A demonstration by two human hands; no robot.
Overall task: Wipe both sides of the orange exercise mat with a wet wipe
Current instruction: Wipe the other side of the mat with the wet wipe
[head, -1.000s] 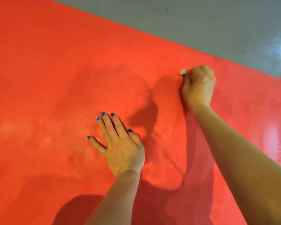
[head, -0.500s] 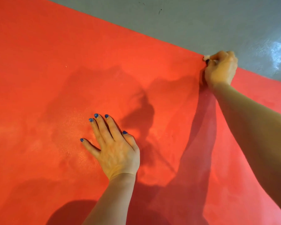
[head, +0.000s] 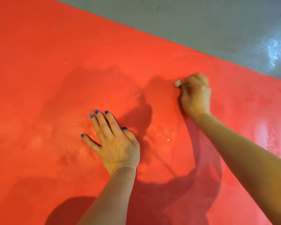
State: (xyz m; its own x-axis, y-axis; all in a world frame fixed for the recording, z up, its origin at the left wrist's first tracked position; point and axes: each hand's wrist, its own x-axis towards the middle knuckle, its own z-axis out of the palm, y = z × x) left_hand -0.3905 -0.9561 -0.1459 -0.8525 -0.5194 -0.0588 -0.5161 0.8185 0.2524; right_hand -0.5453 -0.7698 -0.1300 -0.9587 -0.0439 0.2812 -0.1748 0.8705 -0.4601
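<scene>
Two bare forearms entered from the lower part of the frame, with no sleeve, watch or bracelet showing on either. The left hand (head: pixel 115 143), near the centre, wore glossy blue polish on its nails, five nails visible, one with a pale glint on it. The right hand (head: pixel 195 96), toward the upper right, showed its back only, its nails hidden. No rings appeared on the visible fingers.

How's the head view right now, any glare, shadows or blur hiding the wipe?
Head view: sharp overall; both arms cast dark shadows across the orange mat; glare on the grey floor and the mat's right side; the wet wipe barely peeks from the right hand; left hand clear.
</scene>
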